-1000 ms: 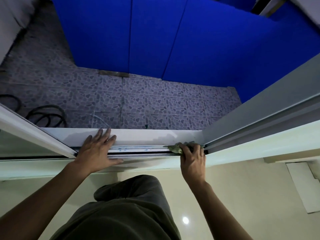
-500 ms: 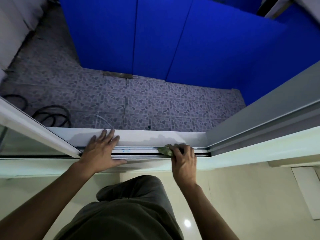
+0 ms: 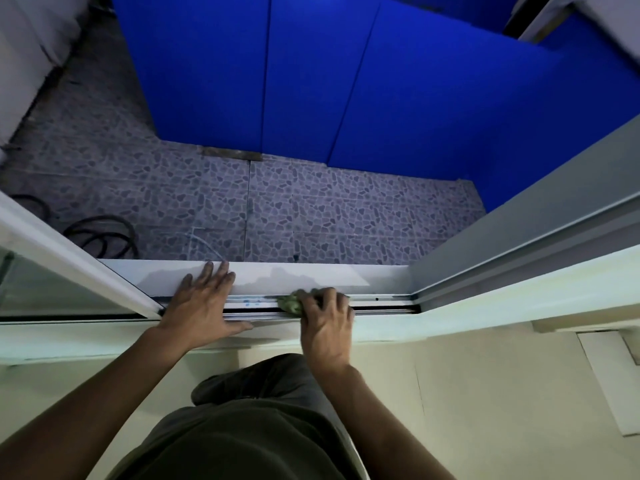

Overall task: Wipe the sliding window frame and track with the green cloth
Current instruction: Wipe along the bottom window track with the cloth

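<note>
Where fingers curl: green cloth (image 3: 290,303)

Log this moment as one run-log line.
left hand: flat on white window sill | right hand: pressing crumpled green cloth into metal sliding track | wiping: mid-track

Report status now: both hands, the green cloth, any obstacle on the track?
Left hand flat on frame, open. Right hand grips green cloth, pressed into track. Nothing visible in the way.

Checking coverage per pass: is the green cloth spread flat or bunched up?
Bunched up. Only a crumpled wad of the green cloth shows in the metal window track, gripped under the right hand.
</note>
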